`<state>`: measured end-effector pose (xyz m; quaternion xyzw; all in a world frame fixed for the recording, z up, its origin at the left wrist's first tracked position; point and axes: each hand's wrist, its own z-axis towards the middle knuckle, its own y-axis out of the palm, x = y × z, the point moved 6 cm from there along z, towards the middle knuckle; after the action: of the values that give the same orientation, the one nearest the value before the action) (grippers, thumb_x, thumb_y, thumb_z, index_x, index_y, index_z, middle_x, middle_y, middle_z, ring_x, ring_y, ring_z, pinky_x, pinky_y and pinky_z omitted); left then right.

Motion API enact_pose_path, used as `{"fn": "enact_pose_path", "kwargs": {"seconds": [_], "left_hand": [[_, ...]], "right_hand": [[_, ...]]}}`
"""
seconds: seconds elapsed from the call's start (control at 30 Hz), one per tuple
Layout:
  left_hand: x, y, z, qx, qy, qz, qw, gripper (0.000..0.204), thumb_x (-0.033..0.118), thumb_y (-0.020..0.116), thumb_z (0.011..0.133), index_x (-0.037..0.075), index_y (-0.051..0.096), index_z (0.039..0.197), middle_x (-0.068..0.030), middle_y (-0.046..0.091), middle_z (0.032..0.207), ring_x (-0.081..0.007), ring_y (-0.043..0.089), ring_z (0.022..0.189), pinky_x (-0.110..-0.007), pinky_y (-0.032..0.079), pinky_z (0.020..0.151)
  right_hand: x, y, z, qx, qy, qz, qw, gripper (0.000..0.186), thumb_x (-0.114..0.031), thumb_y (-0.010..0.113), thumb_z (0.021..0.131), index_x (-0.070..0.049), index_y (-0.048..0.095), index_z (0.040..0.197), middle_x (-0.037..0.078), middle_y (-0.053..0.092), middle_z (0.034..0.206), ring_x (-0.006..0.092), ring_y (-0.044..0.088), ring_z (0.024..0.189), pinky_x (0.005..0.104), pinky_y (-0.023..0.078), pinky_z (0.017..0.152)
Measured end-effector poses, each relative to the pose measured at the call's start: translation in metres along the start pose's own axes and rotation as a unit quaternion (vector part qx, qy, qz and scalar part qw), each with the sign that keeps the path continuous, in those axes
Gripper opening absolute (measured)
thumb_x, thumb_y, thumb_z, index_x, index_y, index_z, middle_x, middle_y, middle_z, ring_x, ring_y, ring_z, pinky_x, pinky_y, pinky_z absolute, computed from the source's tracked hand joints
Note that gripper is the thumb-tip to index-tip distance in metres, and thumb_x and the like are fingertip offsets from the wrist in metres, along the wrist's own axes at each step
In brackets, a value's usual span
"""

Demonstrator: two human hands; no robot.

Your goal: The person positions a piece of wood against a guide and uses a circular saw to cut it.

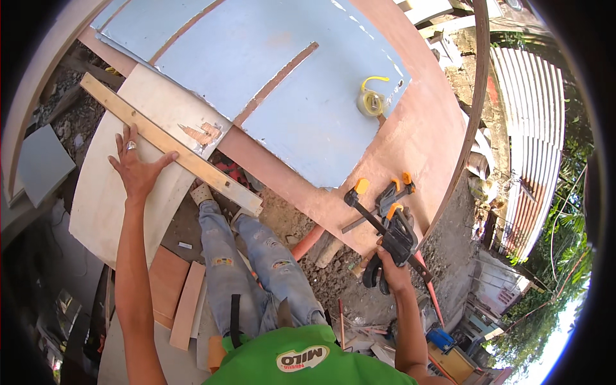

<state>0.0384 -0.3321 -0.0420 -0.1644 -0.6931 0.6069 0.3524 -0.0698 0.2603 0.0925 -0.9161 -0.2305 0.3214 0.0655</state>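
Note:
My left hand [138, 167] lies spread on a white board [106, 205], its thumb and fingertips against a long, narrow wooden strip [186, 154]. The strip lies slantwise across the board, its near end sticking out past the board's edge over my legs. To the right, my right hand [394, 273] is closed around the handle of a black bar clamp [399, 239] with orange pads. A second black and orange clamp [387, 200] appears just beyond it, at the corner of a reddish-brown panel [417, 147]. Part of the right hand's grip is hidden by the clamp.
Pale blue sheets [308, 109] lie on the panel, with a yellow tape measure [371, 102] on them. Wood offcuts [186, 301] sit by my legs. A curved dark wooden edge [473, 122] runs along the right, with corrugated metal sheeting [529, 154] beyond.

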Motion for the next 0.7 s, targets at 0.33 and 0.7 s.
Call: {"fn": "enact_pose_path", "kwargs": {"seconds": [0.33, 0.7], "left_hand": [[0.000, 0.001, -0.002, 0.002, -0.003, -0.022, 1.000, 0.121, 0.066, 0.086, 0.057, 0.006, 0.038, 0.151, -0.0147, 0.036, 0.158, -0.0375, 0.019, 0.150, -0.068, 0.000, 0.115], [-0.004, 0.004, -0.002, 0.005, 0.002, -0.003, 1.000, 0.124, 0.069, 0.083, 0.057, 0.006, 0.035, 0.152, -0.0151, 0.033, 0.159, -0.0382, 0.016, 0.151, -0.069, 0.000, 0.115]], "right_hand": [[-0.005, 0.011, 0.015, -0.021, 0.000, -0.030, 0.999, 0.028, -0.024, 0.058, 0.101, -0.006, 0.052, 0.121, 0.009, 0.066, 0.084, 0.0232, 0.070, 0.075, 0.0364, 0.057, 0.064], [0.013, 0.002, 0.044, -0.022, 0.031, -0.029, 0.999, 0.036, -0.027, 0.059, 0.099, -0.010, 0.051, 0.130, 0.007, 0.068, 0.087, 0.0251, 0.073, 0.083, 0.0315, 0.057, 0.056]]}}
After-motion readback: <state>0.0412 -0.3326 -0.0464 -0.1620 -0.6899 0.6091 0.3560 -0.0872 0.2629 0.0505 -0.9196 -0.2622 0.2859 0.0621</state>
